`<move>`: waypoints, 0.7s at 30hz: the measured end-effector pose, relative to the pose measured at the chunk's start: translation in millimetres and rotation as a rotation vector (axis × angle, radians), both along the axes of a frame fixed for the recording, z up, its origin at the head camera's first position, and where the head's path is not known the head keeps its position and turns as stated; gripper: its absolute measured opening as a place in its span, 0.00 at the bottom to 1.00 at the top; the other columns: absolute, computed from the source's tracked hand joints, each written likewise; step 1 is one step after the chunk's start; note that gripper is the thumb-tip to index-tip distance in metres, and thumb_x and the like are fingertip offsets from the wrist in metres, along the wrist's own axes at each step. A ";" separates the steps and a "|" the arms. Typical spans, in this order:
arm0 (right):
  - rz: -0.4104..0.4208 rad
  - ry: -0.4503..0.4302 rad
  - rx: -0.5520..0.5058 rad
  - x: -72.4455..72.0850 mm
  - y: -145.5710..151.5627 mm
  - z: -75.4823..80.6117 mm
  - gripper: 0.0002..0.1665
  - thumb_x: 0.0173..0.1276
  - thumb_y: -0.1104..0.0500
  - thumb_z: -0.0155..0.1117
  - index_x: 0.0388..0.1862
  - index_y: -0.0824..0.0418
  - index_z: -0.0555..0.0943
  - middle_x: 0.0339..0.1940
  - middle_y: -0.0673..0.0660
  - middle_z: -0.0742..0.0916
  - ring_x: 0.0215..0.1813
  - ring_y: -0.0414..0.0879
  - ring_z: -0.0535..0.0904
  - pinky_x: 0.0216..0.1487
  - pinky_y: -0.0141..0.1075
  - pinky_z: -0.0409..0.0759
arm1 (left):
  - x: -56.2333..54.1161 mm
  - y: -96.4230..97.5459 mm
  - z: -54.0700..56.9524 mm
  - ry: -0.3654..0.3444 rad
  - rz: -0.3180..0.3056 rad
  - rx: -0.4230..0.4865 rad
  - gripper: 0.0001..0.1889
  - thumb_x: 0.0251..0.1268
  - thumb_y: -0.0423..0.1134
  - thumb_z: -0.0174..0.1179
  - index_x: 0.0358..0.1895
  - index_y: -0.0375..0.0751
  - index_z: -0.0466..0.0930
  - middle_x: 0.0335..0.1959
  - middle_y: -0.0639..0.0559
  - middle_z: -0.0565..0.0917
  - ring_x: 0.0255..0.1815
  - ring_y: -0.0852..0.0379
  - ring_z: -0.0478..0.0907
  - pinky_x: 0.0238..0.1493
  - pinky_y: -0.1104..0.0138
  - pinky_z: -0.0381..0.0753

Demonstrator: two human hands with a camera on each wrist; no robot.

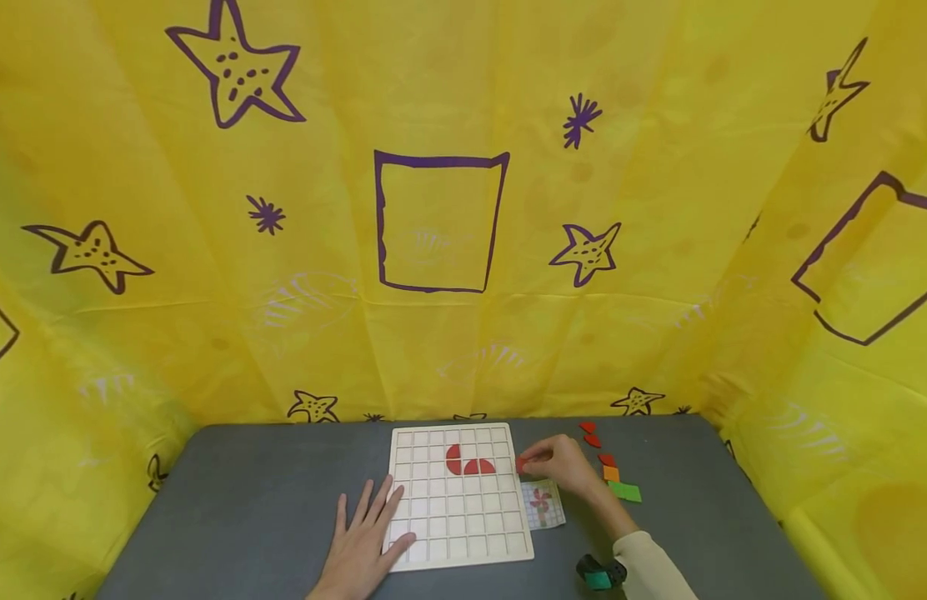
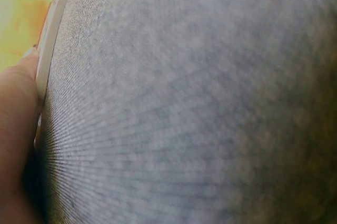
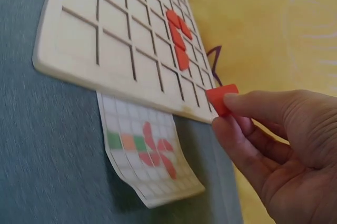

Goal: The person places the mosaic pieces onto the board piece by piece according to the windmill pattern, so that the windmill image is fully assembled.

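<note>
A white gridded board (image 1: 437, 527) lies on the grey table. Several red quarter-round tiles (image 1: 471, 467) sit in squares of its upper middle. My left hand (image 1: 362, 542) rests at the board's left edge, fingers spread and fairly straight, with the thumb over the front corner area. Beyond the board's right edge, my right hand (image 1: 564, 464) pinches another red tile (image 3: 218, 99) between thumb and fingertips, close by the board's rim. A paper pattern card (image 3: 134, 174) pokes out from under that edge; a red pinwheel with green and orange squares is printed on it.
Right of my right hand lie loose tiles: several red ones (image 1: 593, 441), an orange square (image 1: 610, 473) and green ones (image 1: 625, 492). A black strap with a teal patch (image 1: 598, 578) is by the right sleeve (image 1: 647, 565). Yellow patterned cloth (image 1: 441, 350) surrounds the table (image 1: 246, 500).
</note>
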State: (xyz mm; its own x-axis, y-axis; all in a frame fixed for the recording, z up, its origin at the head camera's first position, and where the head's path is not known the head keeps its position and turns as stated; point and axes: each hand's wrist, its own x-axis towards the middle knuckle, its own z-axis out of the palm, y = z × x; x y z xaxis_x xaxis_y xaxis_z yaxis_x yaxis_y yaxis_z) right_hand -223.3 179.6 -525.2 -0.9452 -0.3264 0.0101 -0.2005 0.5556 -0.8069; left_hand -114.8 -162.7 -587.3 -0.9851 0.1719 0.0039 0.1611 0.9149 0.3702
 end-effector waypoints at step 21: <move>-0.033 -0.049 -0.075 4.9 -45.1 -18.3 0.07 0.56 0.61 0.77 0.32 0.63 0.90 0.29 0.52 0.89 0.33 0.42 0.82 0.35 0.32 0.80 | 0.3 -1.8 -1.4 0.021 -0.003 0.018 0.42 0.66 0.73 0.43 0.77 0.52 0.59 0.79 0.51 0.55 0.78 0.38 0.47 0.71 0.36 0.31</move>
State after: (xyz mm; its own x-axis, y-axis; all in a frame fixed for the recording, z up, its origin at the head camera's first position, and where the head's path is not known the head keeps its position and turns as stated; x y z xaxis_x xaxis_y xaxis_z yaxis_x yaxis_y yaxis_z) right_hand -218.3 134.5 -543.6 -0.9555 -0.2948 -0.0129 -0.1423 0.4987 -0.8550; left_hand -114.5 -164.5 -588.7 -0.9842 0.1748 0.0275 0.1719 0.9077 0.3827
